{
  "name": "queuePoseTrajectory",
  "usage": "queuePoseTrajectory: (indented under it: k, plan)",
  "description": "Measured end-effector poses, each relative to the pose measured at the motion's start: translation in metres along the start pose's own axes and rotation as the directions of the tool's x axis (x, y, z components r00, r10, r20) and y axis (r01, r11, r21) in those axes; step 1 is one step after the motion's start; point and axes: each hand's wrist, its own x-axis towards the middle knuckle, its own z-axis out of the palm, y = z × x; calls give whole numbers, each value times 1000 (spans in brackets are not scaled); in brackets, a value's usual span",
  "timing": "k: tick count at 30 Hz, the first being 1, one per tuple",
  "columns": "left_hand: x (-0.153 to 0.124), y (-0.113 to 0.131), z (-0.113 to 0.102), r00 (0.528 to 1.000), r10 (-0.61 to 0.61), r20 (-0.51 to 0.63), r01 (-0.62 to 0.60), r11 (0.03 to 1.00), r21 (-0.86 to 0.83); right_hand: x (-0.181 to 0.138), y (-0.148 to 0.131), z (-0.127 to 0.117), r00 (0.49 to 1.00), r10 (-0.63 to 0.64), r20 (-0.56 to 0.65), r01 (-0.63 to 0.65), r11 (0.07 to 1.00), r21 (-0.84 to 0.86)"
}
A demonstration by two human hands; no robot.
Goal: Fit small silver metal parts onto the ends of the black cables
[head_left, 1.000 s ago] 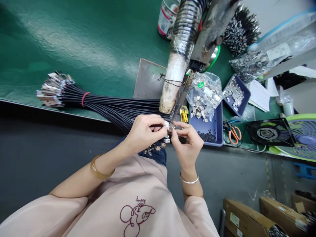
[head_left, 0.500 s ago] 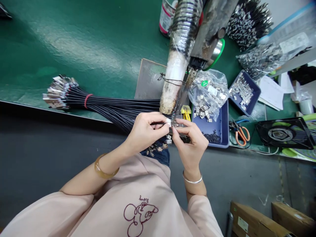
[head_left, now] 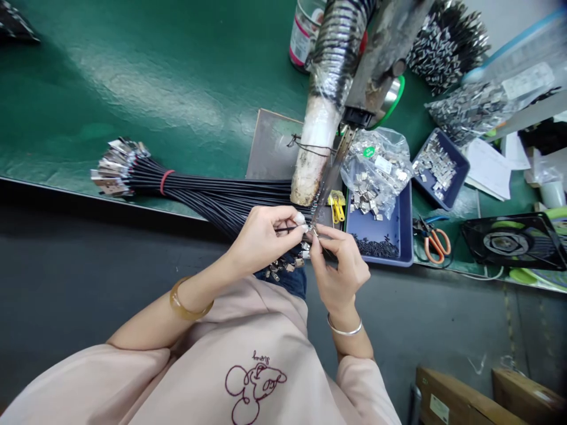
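Between thumb and fingers, my left hand [head_left: 268, 233] pinches a black cable [head_left: 287, 229] near its end. White covers sit on its thumb and finger tips. Facing it, my right hand [head_left: 339, 260] is closed in a pinch on a small, thin, shiny piece [head_left: 315, 232]; its kind is too small to make out. Both sets of fingertips nearly meet just below the lower end of a soldering iron [head_left: 342, 150], which slants down from above. Behind my left hand lies a bundle of black cables [head_left: 212, 184] with metal connectors [head_left: 119, 168], tied by a red band [head_left: 163, 182].
A taped hose [head_left: 312, 136] hangs over the green table [head_left: 177, 77]. To the right are a blue tray [head_left: 404, 236] with small black parts and bagged metal shells [head_left: 376, 162], a smaller bin [head_left: 463, 168], orange-handled pliers [head_left: 436, 245] and a black fan [head_left: 509, 241].
My right hand has shifted slightly down and left, and the thin shiny piece in its fingertips shows more clearly. My left hand keeps its pinch on the cable. The whole view has shifted slightly.
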Motion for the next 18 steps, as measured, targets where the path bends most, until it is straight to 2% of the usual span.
queuePoseTrajectory:
  k: [2, 5, 7, 13, 18]
  plan:
    - [-1, 1, -2, 1000, 8, -5, -9, 999, -36, -2, -2, 1, 994, 108, 19, -109, 990, 93]
    - [-2, 4, -4, 1000, 13, 14, -12, 996, -84, -3, -2, 1, 932, 337, 133, -362, 879, 311]
    - [-3, 6, -4, 1000, 17, 21, -15, 996, -92, -3, 0, 0, 909, 381, 170, -418, 832, 366]
    - [-2, 2, 1, 999, 35, -19, -35, 999, -16, 1, 6, 2, 971, 228, 71, -238, 947, 216]
    - [0, -1, 4, 989, 109, -96, -102, 991, 81, 7, 9, 5, 986, 163, 39, -167, 973, 161]
